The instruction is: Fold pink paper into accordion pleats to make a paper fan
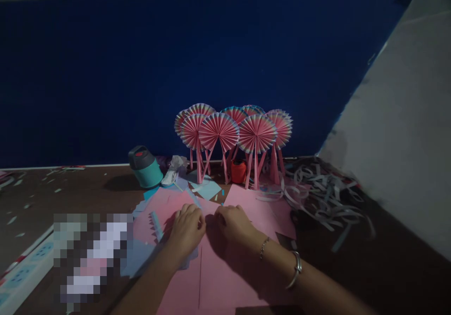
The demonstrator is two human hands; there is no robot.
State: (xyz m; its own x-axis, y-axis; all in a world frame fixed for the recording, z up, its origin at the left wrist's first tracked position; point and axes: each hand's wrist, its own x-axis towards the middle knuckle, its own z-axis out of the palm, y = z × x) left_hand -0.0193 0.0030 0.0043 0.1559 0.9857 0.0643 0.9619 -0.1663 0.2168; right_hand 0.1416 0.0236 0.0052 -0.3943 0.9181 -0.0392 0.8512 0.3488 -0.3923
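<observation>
- Head view: the pink sheet (229,272) lies flat on the brown surface (369,268), plain and matte, with a thin line running down it.
- The left hand (186,230) and right hand (234,223) rest side by side on its far part.
- Both hands' fingers are curled close together with the tips hidden, so I cannot tell whether they pinch it.
- The pleated paper fans (230,134) stand behind.

The single view comes from the person's head, looking forward and slightly down across the brown table (70,188) toward the blue wall (176,61) that fills the upper half of the frame. It sits close over the work: the left hand (186,230) and right hand (234,222) reach in from the bottom edge near centre, and the paper fans (232,134) stand farther off at mid-frame.
</observation>
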